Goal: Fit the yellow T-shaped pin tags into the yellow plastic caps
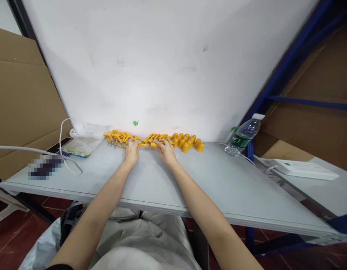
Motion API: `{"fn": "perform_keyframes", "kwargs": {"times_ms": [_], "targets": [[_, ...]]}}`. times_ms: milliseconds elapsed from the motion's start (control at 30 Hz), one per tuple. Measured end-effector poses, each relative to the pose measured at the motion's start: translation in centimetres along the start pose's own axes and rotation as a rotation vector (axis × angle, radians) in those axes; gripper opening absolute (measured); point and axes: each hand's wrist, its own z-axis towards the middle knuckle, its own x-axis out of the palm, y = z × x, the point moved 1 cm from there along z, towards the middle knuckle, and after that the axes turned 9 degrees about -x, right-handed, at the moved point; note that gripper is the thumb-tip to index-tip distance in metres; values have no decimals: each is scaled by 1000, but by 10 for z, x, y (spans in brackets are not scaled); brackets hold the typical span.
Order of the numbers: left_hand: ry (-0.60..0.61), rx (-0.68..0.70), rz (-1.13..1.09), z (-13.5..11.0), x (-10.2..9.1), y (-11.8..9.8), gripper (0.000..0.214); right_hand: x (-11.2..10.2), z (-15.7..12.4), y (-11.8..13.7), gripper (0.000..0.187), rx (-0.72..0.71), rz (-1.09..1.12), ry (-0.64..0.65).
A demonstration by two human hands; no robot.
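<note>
Yellow pieces (156,137) lie at twelve o'clock on the grey table (212,180), a white wall (167,67) close behind. Left hand (131,152) and right hand (167,152) have bent fingers among them; whether pinching, I cannot tell. Yellow cups (184,145): one o'clock; bottle (241,139): two; plastic bag (82,144): ten.

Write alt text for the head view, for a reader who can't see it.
A person's left hand and right hand are at small yellow parts along the back of a gray table, by a white panel. Cup-shaped yellow pieces stand right of the right hand; a clear, green-labelled bottle is farther right.
</note>
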Motion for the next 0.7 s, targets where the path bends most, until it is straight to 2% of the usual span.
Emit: {"fn": "perform_keyframes", "kwargs": {"times_ms": [100, 233, 467, 700], "targets": [[-14, 21, -47, 3, 2, 0, 30, -1, 2, 4, 43, -32, 37, 2], [28, 6, -30, 4, 3, 1, 33, -3, 2, 4, 45, -40, 62, 8], [57, 27, 13, 1, -4, 1, 36, -6, 1, 3, 47, -38, 58, 100], [-6, 83, 16, 4, -2, 6, 33, -16, 5, -5, 48, -112, 289, 65]]}}
